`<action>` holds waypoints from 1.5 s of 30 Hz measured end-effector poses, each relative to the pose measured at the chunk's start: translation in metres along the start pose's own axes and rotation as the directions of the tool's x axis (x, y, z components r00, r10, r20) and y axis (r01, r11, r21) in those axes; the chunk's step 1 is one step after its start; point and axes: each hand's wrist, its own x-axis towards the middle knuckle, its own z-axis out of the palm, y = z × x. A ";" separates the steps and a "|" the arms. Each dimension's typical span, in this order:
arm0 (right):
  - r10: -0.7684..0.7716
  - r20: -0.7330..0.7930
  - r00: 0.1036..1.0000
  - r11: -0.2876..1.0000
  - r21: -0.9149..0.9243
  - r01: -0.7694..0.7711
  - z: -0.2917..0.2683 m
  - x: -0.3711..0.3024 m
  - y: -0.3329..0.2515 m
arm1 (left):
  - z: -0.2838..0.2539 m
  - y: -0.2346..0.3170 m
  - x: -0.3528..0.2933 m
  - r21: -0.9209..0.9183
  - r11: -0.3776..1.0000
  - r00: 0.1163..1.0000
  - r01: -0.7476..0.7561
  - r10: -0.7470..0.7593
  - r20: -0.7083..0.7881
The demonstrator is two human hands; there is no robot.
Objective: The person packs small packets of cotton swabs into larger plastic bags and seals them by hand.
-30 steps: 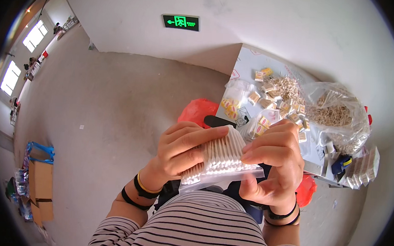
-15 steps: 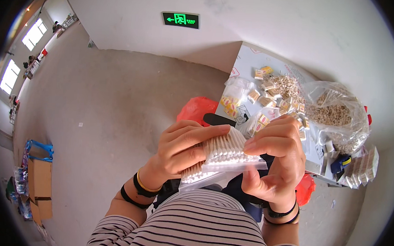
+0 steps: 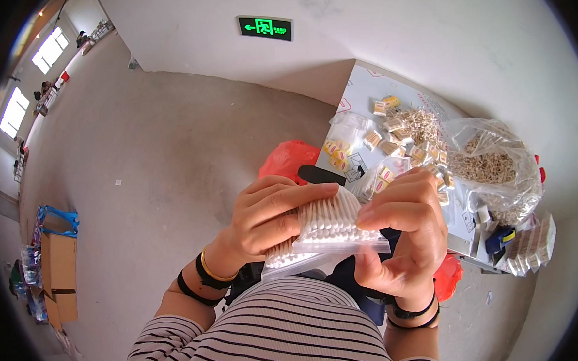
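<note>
Two clear bags full of white-tipped cotton swabs are held up before my chest. My left hand [image 3: 265, 217] grips both from the left, its fingers across their faces. The upper bag of cotton swabs [image 3: 332, 223] overlaps the lower bag of cotton swabs [image 3: 281, 262], which pokes out toward me. Each shows a flat plastic edge along its near side. With fingertips on the upper bag's right side and the thumb under its corner, my right hand [image 3: 407, 232] closes on that bag. The right palm hides part of what lies behind it.
Beyond my hands stands a table [image 3: 362, 86] with a pile of loose swabs [image 3: 419, 127], small filled packs [image 3: 392, 148] and a large clear sack of swabs [image 3: 489, 161]. Red plastic bags [image 3: 290, 159] hang by its edge. A cardboard box [image 3: 59, 260] sits on the floor at left.
Almost nothing differs. The upper bag's near edge has shifted very slightly to the left; both hands keep their hold.
</note>
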 end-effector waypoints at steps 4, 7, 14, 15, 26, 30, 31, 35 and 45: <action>-0.001 0.014 1.000 1.000 0.005 0.001 0.000 -0.001 -0.001 | -0.001 -0.001 -0.001 -0.003 1.000 1.000 -0.010 0.010 -0.003; -0.009 0.019 1.000 1.000 0.002 0.009 0.000 -0.001 -0.001 | -0.001 -0.001 -0.001 -0.006 1.000 1.000 -0.005 0.005 -0.004; -0.005 0.024 1.000 1.000 0.002 0.005 0.003 -0.002 -0.002 | 0.000 -0.001 -0.002 -0.014 1.000 1.000 -0.002 0.002 -0.017; -0.003 0.025 1.000 1.000 -0.004 0.003 0.003 -0.002 -0.001 | 0.000 -0.001 -0.003 -0.013 1.000 1.000 -0.002 0.002 -0.017; 0.023 0.043 0.999 0.999 -0.038 -0.022 0.004 -0.002 -0.001 | 0.001 -0.003 -0.008 0.016 1.000 1.000 0.006 -0.007 0.013; 0.023 0.046 0.999 0.999 -0.042 -0.021 0.004 -0.001 -0.001 | 0.001 -0.004 -0.008 0.013 1.000 1.000 0.006 -0.006 0.005; 0.023 0.046 0.999 0.999 -0.042 -0.021 0.004 -0.001 -0.001 | 0.001 -0.004 -0.008 0.015 1.000 1.000 0.006 -0.006 0.006; 0.027 0.049 0.998 0.999 -0.036 -0.026 0.004 -0.002 -0.001 | 0.001 -0.003 -0.008 0.014 1.000 1.000 0.004 -0.004 0.003; 0.023 0.050 0.998 0.999 -0.037 -0.021 0.005 -0.001 -0.002 | 0.001 -0.004 -0.009 0.008 1.000 1.000 0.006 -0.006 0.000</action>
